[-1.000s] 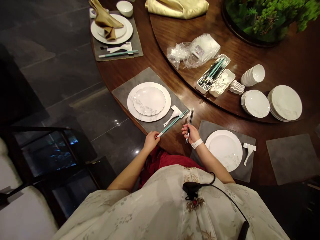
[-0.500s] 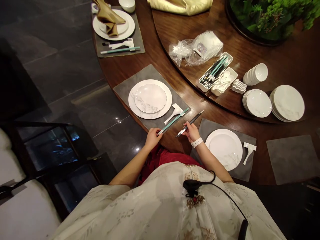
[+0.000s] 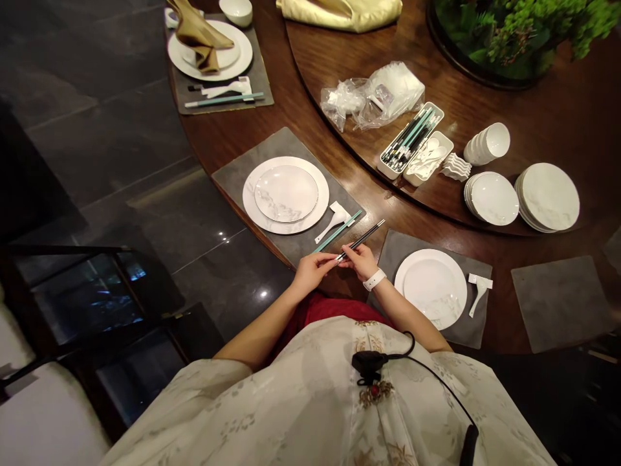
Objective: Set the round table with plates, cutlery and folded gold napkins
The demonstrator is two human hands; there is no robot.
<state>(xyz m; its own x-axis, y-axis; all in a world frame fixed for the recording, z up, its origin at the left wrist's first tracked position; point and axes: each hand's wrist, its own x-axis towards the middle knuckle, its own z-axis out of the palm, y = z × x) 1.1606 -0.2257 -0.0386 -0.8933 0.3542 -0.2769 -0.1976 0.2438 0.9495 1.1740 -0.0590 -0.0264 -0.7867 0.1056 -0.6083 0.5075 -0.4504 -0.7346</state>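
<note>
Both my hands meet at the table's near edge on a pair of black chopsticks (image 3: 367, 234) with silvery ends. My right hand (image 3: 361, 262), with a white watch at the wrist, is closed around them. My left hand (image 3: 314, 270) pinches their lower end. Just beyond lie teal chopsticks (image 3: 338, 231) on the grey placemat (image 3: 286, 144), one end on the white rest that also carries a white spoon (image 3: 330, 226). Beside them are stacked white plates (image 3: 286, 194). To the right, another placemat (image 3: 388, 249) bears white plates (image 3: 431, 288) and a spoon on a rest (image 3: 479, 294).
On the raised round turntable stand a box of chopsticks (image 3: 411, 142), a box of spoons (image 3: 427, 158), wavy white rests (image 3: 456, 167), bowls (image 3: 488, 144), stacked plates (image 3: 548, 197) and plastic bags (image 3: 388, 94). A bare placemat (image 3: 561, 304) lies right; a setting with a gold napkin (image 3: 206, 45) is at upper left.
My left hand has left the teal chopsticks and moved right to the end of the black pair. My right hand has shifted slightly left with the black chopsticks.
</note>
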